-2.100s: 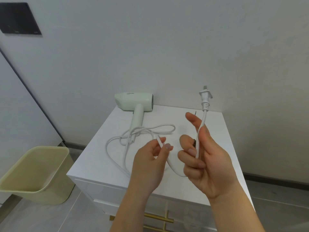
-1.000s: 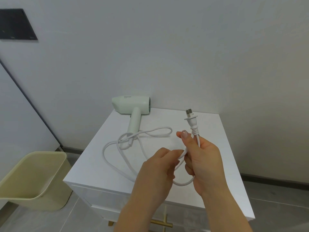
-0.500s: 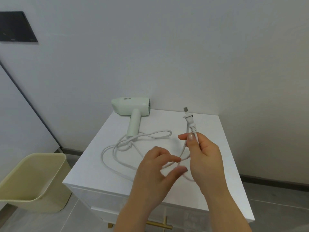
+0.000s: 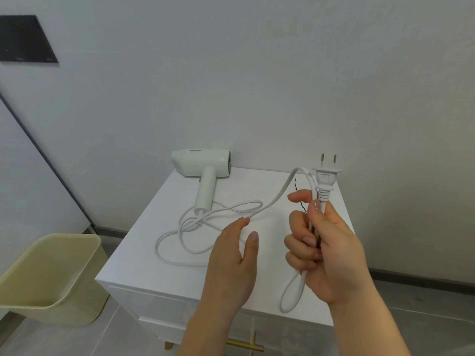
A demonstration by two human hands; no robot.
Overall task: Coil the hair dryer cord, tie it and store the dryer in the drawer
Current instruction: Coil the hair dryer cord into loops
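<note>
White cord clamped in the right hand just below the plug, prongs up. Now doubled there: one small loop hanging under the fist, a second strand arching over the top and running down to the cabinet top. Half a second back, only a single strand in that grip, so the first turn of the coil counts as made. Left hand open and empty, fingers spread, let go of the cord since a second ago and reaching toward the slack. Most of the cord still loose in tangled loops on the cabinet, leading to the pale green hair dryer lying near the wall. Coiling barely begun; tying and drawer storage not yet started.
</note>
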